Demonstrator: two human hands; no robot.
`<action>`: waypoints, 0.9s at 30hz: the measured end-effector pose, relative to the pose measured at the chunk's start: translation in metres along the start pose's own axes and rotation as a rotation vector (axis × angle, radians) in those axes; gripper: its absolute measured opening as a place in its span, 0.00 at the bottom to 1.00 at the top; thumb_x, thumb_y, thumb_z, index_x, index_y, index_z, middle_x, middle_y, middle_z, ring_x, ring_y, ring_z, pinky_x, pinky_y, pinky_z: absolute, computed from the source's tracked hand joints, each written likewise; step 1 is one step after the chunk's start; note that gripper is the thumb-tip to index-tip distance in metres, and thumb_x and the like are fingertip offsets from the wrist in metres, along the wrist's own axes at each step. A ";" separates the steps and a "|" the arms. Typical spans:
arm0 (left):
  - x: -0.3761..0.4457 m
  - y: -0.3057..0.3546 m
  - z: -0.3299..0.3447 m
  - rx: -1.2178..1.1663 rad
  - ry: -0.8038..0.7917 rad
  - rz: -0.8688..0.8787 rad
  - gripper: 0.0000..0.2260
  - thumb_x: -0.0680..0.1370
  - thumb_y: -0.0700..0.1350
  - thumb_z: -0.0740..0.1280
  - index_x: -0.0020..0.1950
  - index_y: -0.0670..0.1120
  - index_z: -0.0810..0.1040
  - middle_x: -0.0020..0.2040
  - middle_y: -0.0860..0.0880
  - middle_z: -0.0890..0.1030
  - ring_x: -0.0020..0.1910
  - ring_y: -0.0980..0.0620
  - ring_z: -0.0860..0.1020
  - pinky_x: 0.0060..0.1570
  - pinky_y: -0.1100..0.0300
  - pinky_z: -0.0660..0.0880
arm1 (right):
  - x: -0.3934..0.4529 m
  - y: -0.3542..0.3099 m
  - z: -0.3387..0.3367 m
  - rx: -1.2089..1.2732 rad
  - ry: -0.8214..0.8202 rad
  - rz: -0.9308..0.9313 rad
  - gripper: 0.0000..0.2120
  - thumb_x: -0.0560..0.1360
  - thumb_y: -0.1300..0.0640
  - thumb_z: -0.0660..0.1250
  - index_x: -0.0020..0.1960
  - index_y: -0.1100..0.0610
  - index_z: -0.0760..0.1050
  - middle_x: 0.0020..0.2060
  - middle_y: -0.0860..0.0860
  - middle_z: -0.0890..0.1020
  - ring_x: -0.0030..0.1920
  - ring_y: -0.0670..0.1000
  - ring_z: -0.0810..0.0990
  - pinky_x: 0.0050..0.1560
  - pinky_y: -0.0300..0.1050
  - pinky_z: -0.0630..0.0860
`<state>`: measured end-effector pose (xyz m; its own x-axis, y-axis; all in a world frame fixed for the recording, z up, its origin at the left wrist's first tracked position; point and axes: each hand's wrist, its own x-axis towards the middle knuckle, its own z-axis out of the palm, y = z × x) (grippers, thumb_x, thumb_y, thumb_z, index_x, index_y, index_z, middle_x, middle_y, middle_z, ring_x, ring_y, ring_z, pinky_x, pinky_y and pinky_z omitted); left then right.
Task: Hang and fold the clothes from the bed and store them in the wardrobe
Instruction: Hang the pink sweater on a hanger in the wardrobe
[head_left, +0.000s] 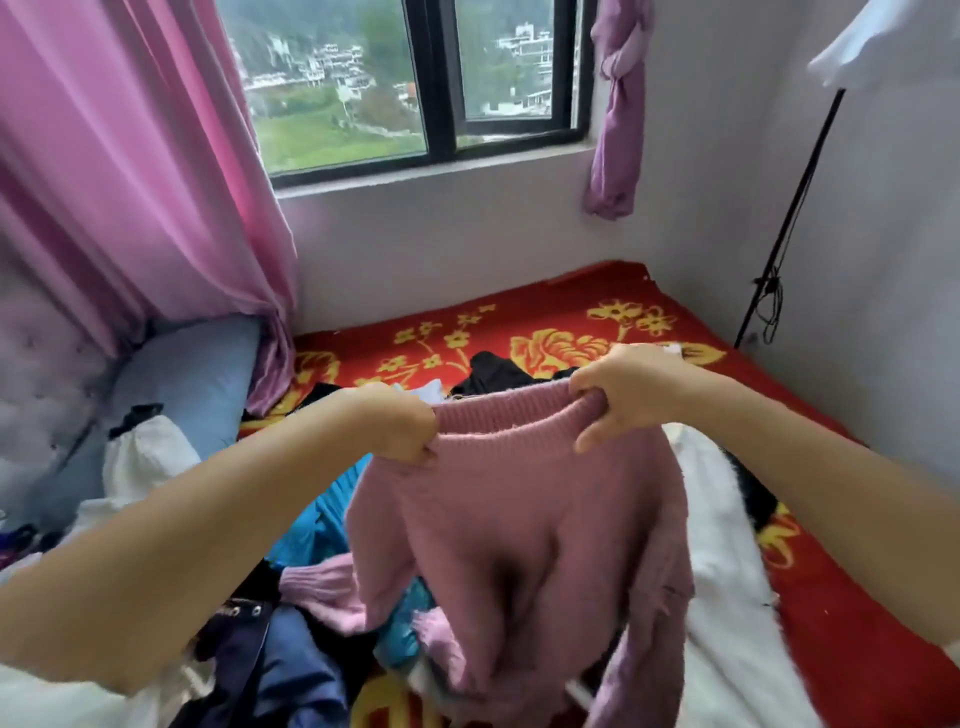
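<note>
Your left hand (402, 428) and right hand (621, 395) each gripped the pink knit sweater (514, 545) by its ribbed collar, above the bed (857, 649); soft, probably stretchy, so shoulders suited better.

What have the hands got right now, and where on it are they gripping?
Both hands hold the pink knit sweater up over the bed. The left hand and the right hand each grip its ribbed top edge, one at each end.

Soft daylight from the window (415, 83); slight overall blur, wide-angle bending at edges.
</note>
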<state>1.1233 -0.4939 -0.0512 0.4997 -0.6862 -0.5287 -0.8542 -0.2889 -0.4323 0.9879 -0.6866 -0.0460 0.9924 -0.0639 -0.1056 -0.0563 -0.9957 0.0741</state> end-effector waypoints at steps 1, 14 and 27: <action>-0.010 -0.007 -0.015 0.064 0.046 -0.039 0.19 0.77 0.57 0.60 0.60 0.45 0.75 0.58 0.46 0.77 0.56 0.43 0.76 0.46 0.54 0.72 | 0.002 0.004 -0.006 -0.076 0.028 0.011 0.28 0.65 0.35 0.68 0.58 0.52 0.74 0.45 0.51 0.80 0.44 0.52 0.74 0.39 0.40 0.63; -0.131 -0.079 -0.066 -0.361 1.232 -0.813 0.07 0.73 0.39 0.62 0.50 0.42 0.77 0.42 0.39 0.80 0.45 0.39 0.78 0.45 0.54 0.69 | 0.068 -0.037 -0.103 0.635 1.190 0.010 0.08 0.65 0.49 0.53 0.31 0.52 0.61 0.26 0.49 0.70 0.35 0.53 0.69 0.37 0.43 0.61; -0.272 -0.017 0.066 -0.459 0.881 -1.239 0.08 0.68 0.35 0.67 0.39 0.45 0.70 0.38 0.37 0.78 0.40 0.37 0.77 0.34 0.57 0.62 | 0.097 -0.227 -0.090 1.337 0.803 -0.400 0.17 0.70 0.66 0.66 0.29 0.56 0.60 0.25 0.46 0.61 0.28 0.44 0.59 0.31 0.40 0.59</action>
<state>1.0111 -0.2583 0.0518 0.7927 0.0090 0.6095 -0.0492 -0.9957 0.0787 1.1068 -0.4604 0.0161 0.7403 -0.1767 0.6486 0.5840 -0.3088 -0.7507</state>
